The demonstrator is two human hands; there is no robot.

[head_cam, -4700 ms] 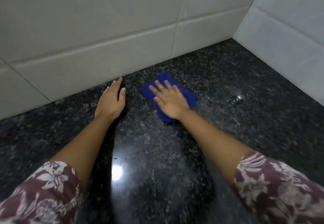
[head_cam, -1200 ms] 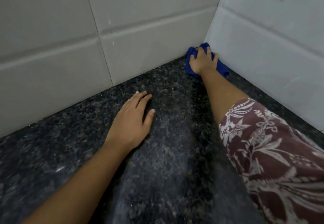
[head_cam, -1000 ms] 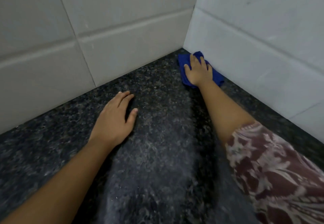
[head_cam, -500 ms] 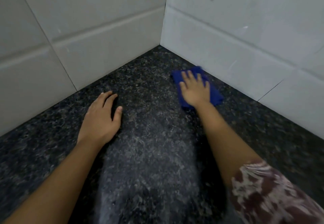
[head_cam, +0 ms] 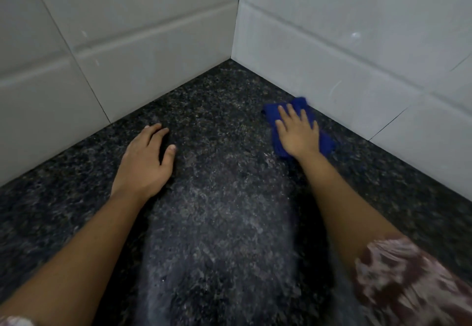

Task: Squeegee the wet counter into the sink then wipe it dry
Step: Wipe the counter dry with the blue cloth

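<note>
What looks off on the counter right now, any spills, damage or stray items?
Nothing stands out. The dark speckled granite counter shows no puddle, chip or stray item. The right hand lies flat on the folded blue cloth beside the white tiled wall; the left hand rests flat on the stone. Faint pale marks fleck the tiles.

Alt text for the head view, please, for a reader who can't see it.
The right hand presses a blue cloth flat on a dark speckled counter beside the right tiled wall, near the corner. The left hand rests palm-down on the counter, apart from the cloth.
</note>
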